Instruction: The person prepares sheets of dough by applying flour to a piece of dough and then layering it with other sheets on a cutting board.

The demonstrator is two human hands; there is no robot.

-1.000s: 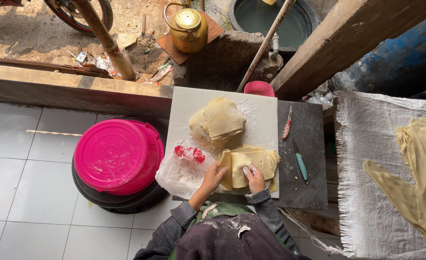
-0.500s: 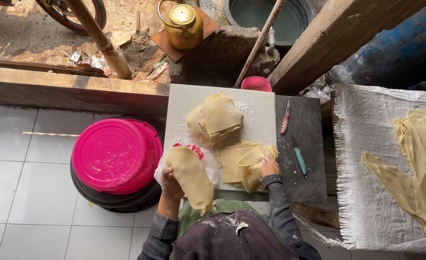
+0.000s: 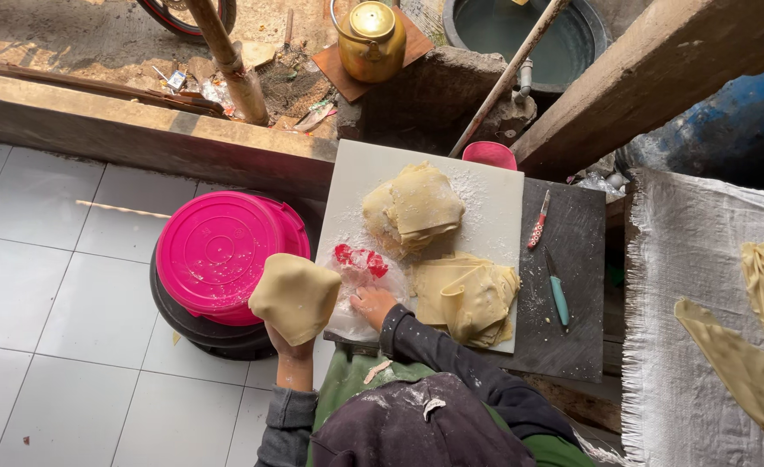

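The left hand (image 3: 289,346) is raised off the board, out over the pink lid (image 3: 222,251). A flat sheet of dough (image 3: 296,297) is draped over it, so the fingers are hidden and their grip cannot be told; only the wrist shows below the sheet. The sheet is roughly square, hangs with one corner pointing down-left, and has no clear long axis.

The right hand (image 3: 372,304) lies flat, fingers loosely spread, on a clear plastic bag (image 3: 356,281) with red print. The bag sits at the near left corner of the white board (image 3: 494,195).

The key relation: the held sheet is to the left of the board edge, just beside the bag. The near stack of dough sheets (image 3: 467,296) lies to the right of the right hand, on the board's near right part. A second pile of dough (image 3: 414,207) sits farther away, in the board's middle. The right hand is nearer to both piles; the left hand is well apart from them.

Right of the board, on a dark slab (image 3: 576,346), lie a red-handled knife (image 3: 538,223) and a teal-handled knife (image 3: 557,294), both pointing away from the person.
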